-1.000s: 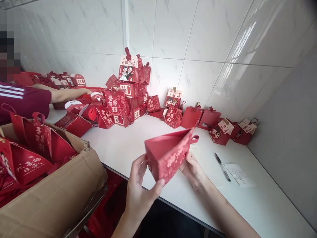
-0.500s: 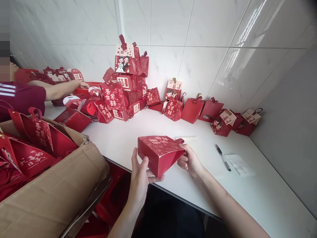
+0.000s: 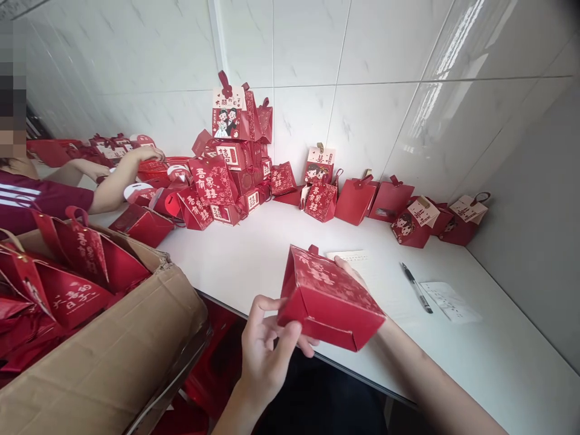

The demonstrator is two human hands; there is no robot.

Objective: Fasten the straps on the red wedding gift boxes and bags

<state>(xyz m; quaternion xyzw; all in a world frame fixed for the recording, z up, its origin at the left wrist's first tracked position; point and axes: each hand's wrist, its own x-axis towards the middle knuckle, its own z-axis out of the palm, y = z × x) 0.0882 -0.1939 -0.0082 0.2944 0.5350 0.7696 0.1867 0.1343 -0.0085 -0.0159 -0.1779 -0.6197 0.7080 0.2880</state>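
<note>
Above the table's front edge, a red paper gift box with pale printed characters is tilted so its folded base faces me. My left hand grips its lower left corner, thumb on the base and fingers curled round the side and underneath. Behind the box, my right hand is mostly hidden, at the end with the ribbon loop; only part of it shows past the upper edge. A notepad lies on the table just behind that hand.
A cardboard carton full of red gift boxes stands at the left. Stacked gift boxes and a row of single ones line the wall. A pen and a paper slip lie right. A co-worker's arm reaches among boxes at left.
The gift box has turned in my hands, bringing its base round toward me, and has moved slightly right. My right hand has gone behind it. The co-worker's arms have shifted.
</note>
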